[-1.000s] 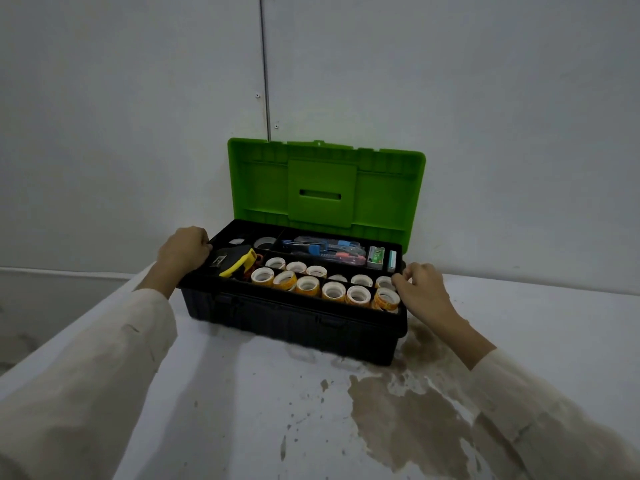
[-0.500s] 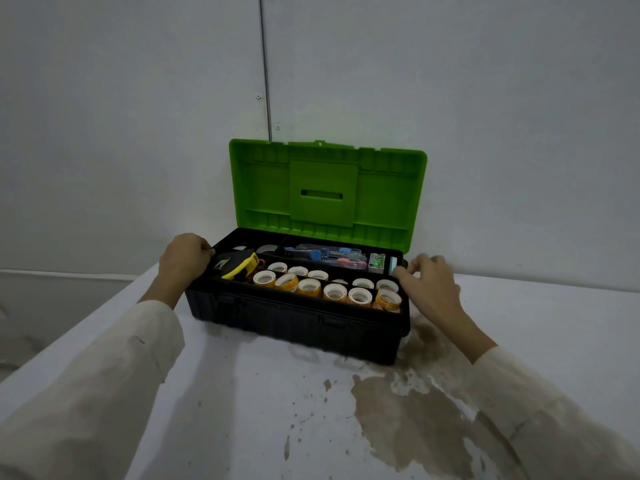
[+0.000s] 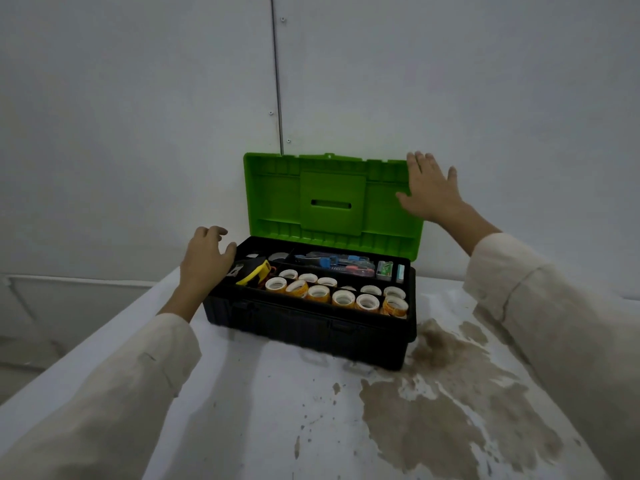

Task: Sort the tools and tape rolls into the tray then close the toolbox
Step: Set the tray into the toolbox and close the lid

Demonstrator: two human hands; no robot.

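Note:
A black toolbox [image 3: 304,327] stands on the table with its green lid [image 3: 332,202] upright against the wall. Its tray holds several tape rolls [image 3: 332,294] in the front row, a yellow and black tool [image 3: 254,271] at the left, and screwdrivers and small items [image 3: 341,263] along the back. My left hand [image 3: 206,259] rests on the box's left rim with fingers loosely curled. My right hand [image 3: 429,188] is raised at the lid's upper right corner, fingers straight; whether it touches the lid I cannot tell.
The white table [image 3: 242,410] carries a large brown stain [image 3: 450,403] in front of and to the right of the box. A grey wall [image 3: 138,98] rises directly behind the lid. The table's left edge drops off beside my left sleeve.
My right hand has left the box's right front corner and risen to the lid's top right corner. My left hand stays on the left rim, fingers now looser.

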